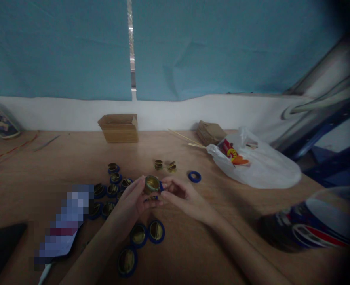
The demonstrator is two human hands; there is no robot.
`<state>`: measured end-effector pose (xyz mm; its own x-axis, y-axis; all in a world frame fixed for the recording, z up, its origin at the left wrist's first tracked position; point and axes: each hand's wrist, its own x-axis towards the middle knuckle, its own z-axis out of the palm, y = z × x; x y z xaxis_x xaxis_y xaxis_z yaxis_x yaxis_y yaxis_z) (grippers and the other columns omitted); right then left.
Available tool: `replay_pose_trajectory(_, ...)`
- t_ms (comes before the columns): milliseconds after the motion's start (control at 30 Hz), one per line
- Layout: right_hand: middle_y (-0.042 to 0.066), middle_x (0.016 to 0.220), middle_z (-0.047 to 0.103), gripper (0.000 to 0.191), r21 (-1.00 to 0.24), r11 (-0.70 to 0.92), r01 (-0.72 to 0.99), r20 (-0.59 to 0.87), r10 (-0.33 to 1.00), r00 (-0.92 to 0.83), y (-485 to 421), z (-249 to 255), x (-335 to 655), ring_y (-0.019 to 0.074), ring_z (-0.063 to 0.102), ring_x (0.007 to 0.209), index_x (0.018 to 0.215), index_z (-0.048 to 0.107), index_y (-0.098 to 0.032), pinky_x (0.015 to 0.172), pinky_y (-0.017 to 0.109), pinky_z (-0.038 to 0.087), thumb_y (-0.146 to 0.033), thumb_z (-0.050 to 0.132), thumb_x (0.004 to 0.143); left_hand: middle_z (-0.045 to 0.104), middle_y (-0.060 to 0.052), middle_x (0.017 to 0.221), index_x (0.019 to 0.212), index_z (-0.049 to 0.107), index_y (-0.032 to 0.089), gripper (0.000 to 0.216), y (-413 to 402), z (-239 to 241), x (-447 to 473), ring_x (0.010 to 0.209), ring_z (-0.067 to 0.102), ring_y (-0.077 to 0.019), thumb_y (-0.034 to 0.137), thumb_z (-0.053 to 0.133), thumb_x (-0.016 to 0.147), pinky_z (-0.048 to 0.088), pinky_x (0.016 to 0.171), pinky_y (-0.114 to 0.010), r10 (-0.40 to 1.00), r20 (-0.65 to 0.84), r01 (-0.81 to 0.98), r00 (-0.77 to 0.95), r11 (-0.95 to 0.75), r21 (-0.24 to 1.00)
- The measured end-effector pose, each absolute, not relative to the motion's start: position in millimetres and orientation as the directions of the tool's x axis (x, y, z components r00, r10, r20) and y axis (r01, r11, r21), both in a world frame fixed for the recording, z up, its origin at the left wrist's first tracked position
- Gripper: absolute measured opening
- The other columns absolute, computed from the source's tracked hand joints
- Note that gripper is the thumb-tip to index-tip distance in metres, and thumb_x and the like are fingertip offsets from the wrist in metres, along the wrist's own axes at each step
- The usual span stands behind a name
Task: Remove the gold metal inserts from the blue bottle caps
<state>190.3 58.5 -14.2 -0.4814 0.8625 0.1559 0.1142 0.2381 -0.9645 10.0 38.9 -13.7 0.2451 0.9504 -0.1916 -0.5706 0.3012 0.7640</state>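
Note:
My left hand (131, 202) is closed around the side of a shiny gold-coloured round metal piece (152, 184), with its open face toward me. At the right edge of that piece, the fingers of my right hand (185, 196) pinch a small blue ring (161, 186), which is partly hidden by the fingertips. A loose blue ring (194, 177) lies beyond my right hand. Two gold pieces without blue rims, one a split round piece (172, 166), sit past my hands. Several blue-rimmed gold pieces (156, 231) lie around my left forearm.
An open cardboard box (121, 128) stands by the wall. A white plastic bag (261, 164), thin sticks (187, 137) and a brown paper packet (211, 132) are at the back right. A large Pepsi-style cup (308, 221) is at right, a blurred-out phone (65, 225) with cable at left.

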Motion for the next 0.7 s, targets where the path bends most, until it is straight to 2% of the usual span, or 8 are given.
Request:
replay_pose_trajectory(100,0.0,0.077,0.059,0.021,-0.906,0.329,0.265,0.208,0.894,-0.397,60,-7,195,0.0132,0.056,0.066,0.099,0.06,-0.02,0.059,0.025,0.046,-0.036,0.061,0.085,0.074,-0.013,0.095,0.094,0.065,0.011,0.034,37,-10,12,0.086,0.071,-0.025,0.042,0.066,0.082,0.057,0.071,-0.036,0.956,-0.194,-0.566,0.219,0.287,0.773)
replay_pose_trajectory(200,0.0,0.074,0.059,0.019,-0.724,0.43,0.539,0.345,0.903,-0.257,63,4,206,0.0148,0.055,0.066,0.095,0.061,-0.019,0.06,0.026,0.044,-0.034,0.061,0.083,0.075,-0.01,0.089,0.095,0.063,0.014,0.027,36,-6,12,0.082,0.072,-0.0224,0.038,0.065,0.083,0.057,0.07,-0.032,0.966,-0.2,-0.56,0.166,0.259,0.787)
replay_pose_trajectory(267,0.001,0.075,0.06,0.02,-0.583,0.423,0.694,0.439,0.882,-0.169,69,9,216,0.0158,0.056,0.067,0.093,0.061,-0.018,0.062,0.027,0.043,-0.035,0.061,0.083,0.075,-0.009,0.086,0.093,0.063,0.015,0.022,35,-5,13,0.079,0.072,-0.0199,0.034,0.065,0.082,0.056,0.069,-0.029,0.964,-0.228,-0.553,0.139,0.266,0.789)
replay_pose_trajectory(333,0.004,0.081,0.062,0.024,-0.483,0.345,0.805,0.479,0.873,-0.087,77,9,229,0.0172,0.058,0.069,0.096,0.059,-0.017,0.063,0.028,0.044,-0.038,0.059,0.084,0.075,-0.008,0.084,0.09,0.063,0.014,0.019,35,-5,13,0.076,0.071,-0.0183,0.031,0.066,0.082,0.056,0.068,-0.028,0.957,-0.261,-0.551,0.128,0.287,0.783)
replay_pose_trajectory(433,0.01,0.094,0.064,0.029,-0.31,0.135,0.941,0.396,0.918,-0.002,89,3,250,0.0221,0.061,0.079,0.103,0.059,-0.015,0.067,0.031,0.044,-0.038,0.056,0.085,0.074,-0.008,0.081,0.087,0.064,0.013,0.02,35,-4,14,0.075,0.071,-0.0181,0.031,0.068,0.079,0.056,0.069,-0.028,0.951,-0.284,-0.545,0.123,0.303,0.782)
replay_pose_trajectory(500,0.012,0.093,0.065,0.027,-0.217,0.073,0.973,0.298,0.955,-0.006,95,-1,263,0.0247,0.062,0.082,0.1,0.061,-0.015,0.066,0.031,0.043,-0.036,0.055,0.084,0.074,-0.007,0.082,0.086,0.064,0.014,0.021,34,-2,14,0.076,0.071,-0.0173,0.032,0.07,0.078,0.056,0.071,-0.027,0.956,-0.272,-0.543,0.105,0.285,0.79)
replay_pose_trajectory(700,0.009,0.087,0.067,0.023,-0.185,0.088,0.979,0.187,0.981,-0.053,98,-6,276,0.0222,0.063,0.074,0.092,0.065,-0.017,0.061,0.029,0.041,-0.037,0.059,0.082,0.074,-0.006,0.089,0.089,0.063,0.015,0.026,33,-1,15,0.079,0.069,-0.0145,0.037,0.071,0.078,0.054,0.072,-0.024,0.979,-0.2,-0.455,0.051,0.201,0.867)
